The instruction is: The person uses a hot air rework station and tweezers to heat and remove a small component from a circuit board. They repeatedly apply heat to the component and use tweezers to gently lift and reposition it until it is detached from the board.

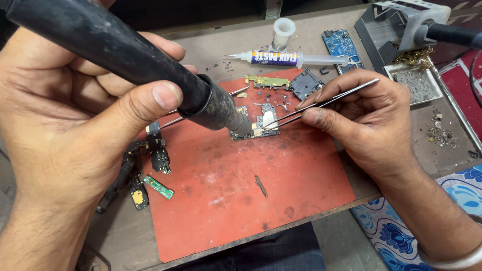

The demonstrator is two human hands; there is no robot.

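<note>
While the hot-air nozzle is gripped in the left hand over the phone circuit board at the red mat's far middle, tweezers pinched shut by right hand fingers touch a component not yet lifted off.

Black hot-air nozzle and steel tweezers over small circuit board

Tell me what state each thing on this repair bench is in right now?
Left hand: gripping the black hot-air tool, nozzle down over the circuit board.
Right hand: pinching the metal tweezers, tips on the board.
Circuit board: lying flat on the red mat, bare.
Flux syringe: lying on its side, untouched.
Solder spool: standing upright.
Soldering iron: parked in its stand.
</note>
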